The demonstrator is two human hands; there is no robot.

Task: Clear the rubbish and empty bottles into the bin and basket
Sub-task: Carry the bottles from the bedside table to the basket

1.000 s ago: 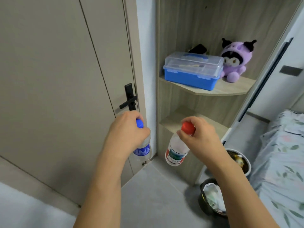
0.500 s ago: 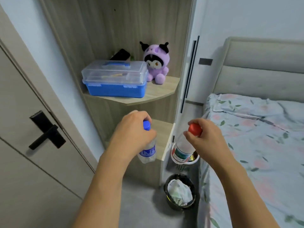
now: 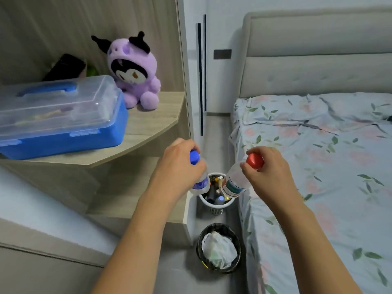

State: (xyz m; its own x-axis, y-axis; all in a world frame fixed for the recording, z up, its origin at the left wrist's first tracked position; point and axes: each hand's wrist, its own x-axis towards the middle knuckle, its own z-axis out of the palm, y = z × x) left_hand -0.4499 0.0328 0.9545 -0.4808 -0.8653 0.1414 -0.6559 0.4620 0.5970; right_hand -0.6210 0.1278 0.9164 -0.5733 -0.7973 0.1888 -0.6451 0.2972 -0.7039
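Observation:
My left hand (image 3: 180,164) grips a clear plastic bottle with a blue cap (image 3: 201,183) by its neck. My right hand (image 3: 269,168) holds a clear bottle with a red cap (image 3: 234,183) the same way, tilted. Both bottles hang just above a white basket (image 3: 215,206) on the floor, which holds several bottles. Nearer to me stands a black bin (image 3: 219,248) with a white plastic bag in it.
The basket and bin sit in a narrow gap between a wooden corner shelf unit (image 3: 148,128) and a bed (image 3: 318,166) with a floral sheet. On the shelf are a blue box with a clear lid (image 3: 61,115) and a purple plush toy (image 3: 133,71).
The view has swung right, from the door to the gap by the bed. Both hands with their bottles now hang over the white basket.

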